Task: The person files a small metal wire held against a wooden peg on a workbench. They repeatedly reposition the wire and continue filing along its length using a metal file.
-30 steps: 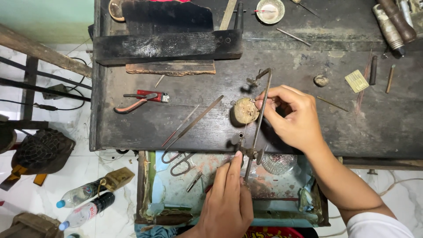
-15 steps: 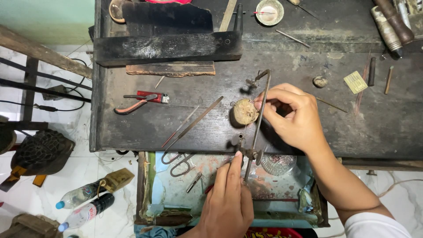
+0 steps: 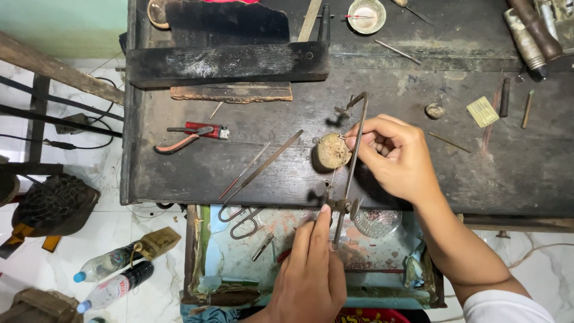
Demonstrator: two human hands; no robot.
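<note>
Saw frame [image 3: 351, 157] unmoved since a second ago; my left hand [image 3: 312, 274] still grips its handle, right hand [image 3: 394, 157] still pinches the workpiece against the wooden peg [image 3: 332, 151]. Cutting continues steadily.

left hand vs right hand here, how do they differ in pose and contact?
The left hand sits low over the open drawer, fingers on the lower end of the saw frame. The right hand lies on the dark workbench, pinching something small against the round wooden block; what it pinches is too small to tell. The left points up the picture, the right points left. Both are bare.
</note>
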